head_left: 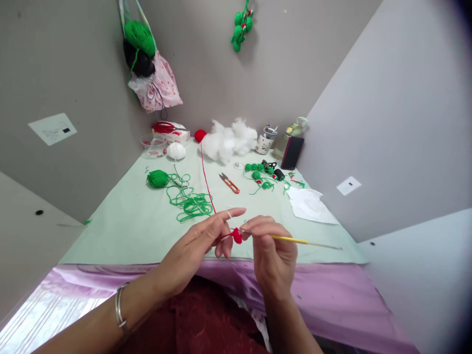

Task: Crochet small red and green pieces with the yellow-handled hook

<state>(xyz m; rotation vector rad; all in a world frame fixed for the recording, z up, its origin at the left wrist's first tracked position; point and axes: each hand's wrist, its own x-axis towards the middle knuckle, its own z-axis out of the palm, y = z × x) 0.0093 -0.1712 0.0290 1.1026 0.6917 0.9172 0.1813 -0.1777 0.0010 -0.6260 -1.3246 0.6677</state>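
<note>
My left hand (201, 242) pinches a small red crochet piece (237, 236) between thumb and fingers, near the table's front edge. Its index finger is stretched out, with a strand of white yarn (229, 214) over it. In my right hand (275, 255) is a crochet hook (291, 239) with a yellow handle. The hook's front end meets the red piece, but its tip is hard to make out. A red yarn strand (205, 178) runs from a red yarn ball (200, 135) at the back down to my left hand.
Orange thread snips (229, 183) lie mid-table. Left of them are a green yarn ball (158, 179) and tangled green yarn (193, 204). White stuffing (228, 140) sits at the back wall. Small green crochet balls (256, 175), a phone (292, 153) and white paper (310, 204) are to the right.
</note>
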